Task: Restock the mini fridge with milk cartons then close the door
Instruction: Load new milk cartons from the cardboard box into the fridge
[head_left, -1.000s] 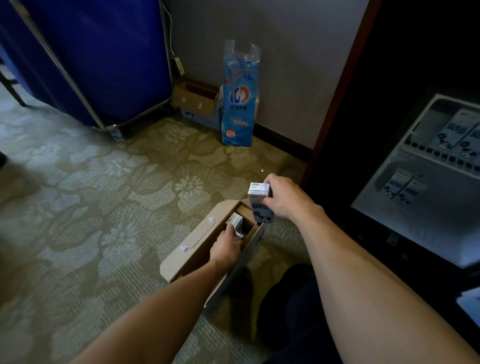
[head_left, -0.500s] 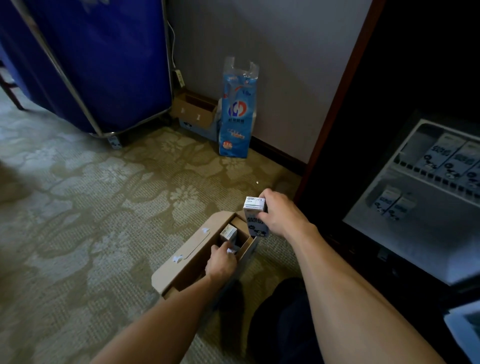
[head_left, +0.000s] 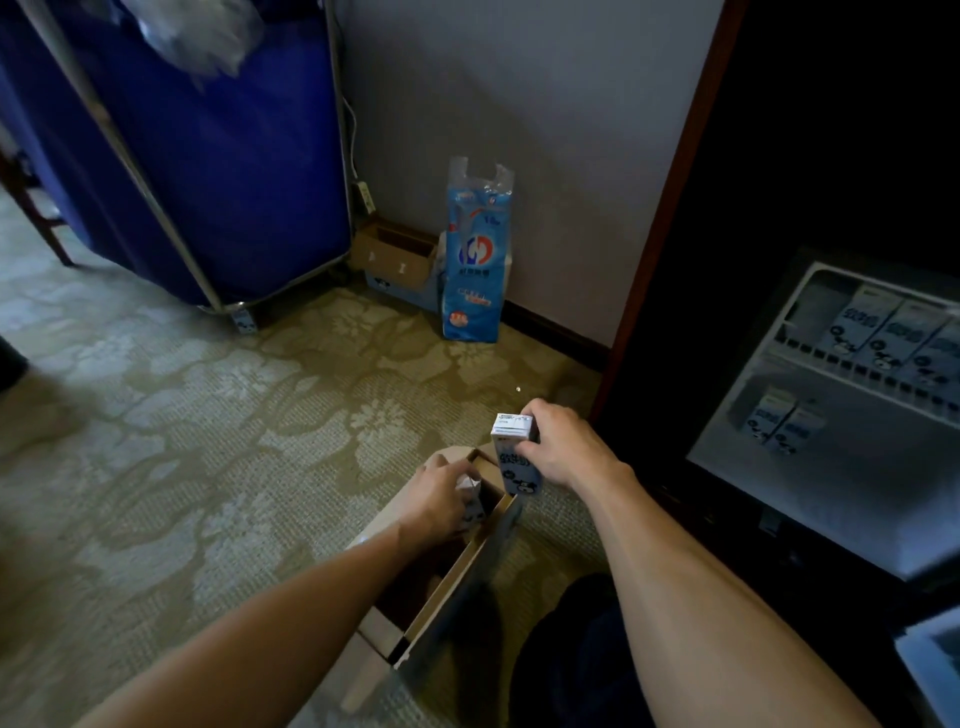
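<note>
Hands both loaded — left hand now clasps a small white carton in the brown cardboard box, right hand grips an upright printed carton; open mini fridge next.

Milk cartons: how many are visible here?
7 milk cartons: one in the right hand, one gripped by the left hand in the cardboard box, three on the upper fridge shelf, two below; more may be hidden.

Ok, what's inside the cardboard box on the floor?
The left hand reaches into the cardboard box and grips one milk carton. The near end is too dark to read, and the hand covers any others.
</note>
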